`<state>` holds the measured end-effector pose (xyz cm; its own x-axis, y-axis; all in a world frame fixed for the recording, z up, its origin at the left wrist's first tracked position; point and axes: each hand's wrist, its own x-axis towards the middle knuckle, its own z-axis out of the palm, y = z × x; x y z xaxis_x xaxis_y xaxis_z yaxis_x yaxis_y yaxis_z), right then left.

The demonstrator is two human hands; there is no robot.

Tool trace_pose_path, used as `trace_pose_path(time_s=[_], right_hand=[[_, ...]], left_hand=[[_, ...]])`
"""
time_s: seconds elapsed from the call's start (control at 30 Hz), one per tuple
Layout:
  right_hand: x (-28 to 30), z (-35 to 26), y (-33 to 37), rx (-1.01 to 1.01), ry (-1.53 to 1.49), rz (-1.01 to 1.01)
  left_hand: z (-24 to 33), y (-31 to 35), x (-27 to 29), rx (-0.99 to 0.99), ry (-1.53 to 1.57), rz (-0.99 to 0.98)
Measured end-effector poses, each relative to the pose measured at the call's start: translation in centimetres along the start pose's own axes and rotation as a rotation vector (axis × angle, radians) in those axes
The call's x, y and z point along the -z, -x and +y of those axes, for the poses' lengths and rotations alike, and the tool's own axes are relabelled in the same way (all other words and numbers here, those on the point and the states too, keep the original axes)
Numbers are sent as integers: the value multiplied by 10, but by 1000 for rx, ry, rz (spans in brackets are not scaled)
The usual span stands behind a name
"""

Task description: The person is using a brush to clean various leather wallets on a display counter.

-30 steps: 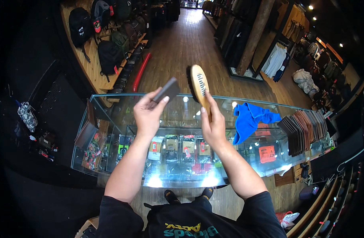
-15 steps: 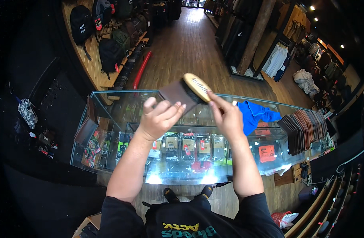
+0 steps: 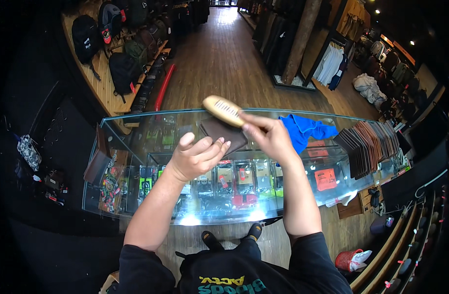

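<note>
A dark brown leather wallet [image 3: 234,142] is held over the glass counter in my left hand [image 3: 194,158], whose fingers curl at its near side. Closed round one end of an oval wooden brush [image 3: 222,110] is my right hand [image 3: 272,139]. The brush lies across the wallet's far part, its pale back facing up. Its bristles are hidden beneath it, so contact with the leather cannot be made out.
The glass display counter [image 3: 175,211] holds several packaged goods. On its top to the right lie a crumpled blue cloth [image 3: 305,133] and a fanned row of brown and black leather pieces [image 3: 364,149]. A brown leather piece [image 3: 98,159] stands at the left end.
My right hand has swept the brush leftward over the wallet, and the brush now lies flatter with its bristles out of sight. The wallet has turned slightly in my left hand.
</note>
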<state>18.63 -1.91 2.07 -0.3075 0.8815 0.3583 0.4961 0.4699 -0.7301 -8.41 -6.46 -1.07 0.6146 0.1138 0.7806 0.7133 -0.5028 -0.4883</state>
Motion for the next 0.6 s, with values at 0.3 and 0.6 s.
trace_pose_path(time_s=[0.3,0.6], right_hand=[[3,-28,0,-199,40,-6],[8,2,-1,-262,182,182]], left_hand=[[-1,1,8,17,13,-14],[0,-2,6,15,51,-16]])
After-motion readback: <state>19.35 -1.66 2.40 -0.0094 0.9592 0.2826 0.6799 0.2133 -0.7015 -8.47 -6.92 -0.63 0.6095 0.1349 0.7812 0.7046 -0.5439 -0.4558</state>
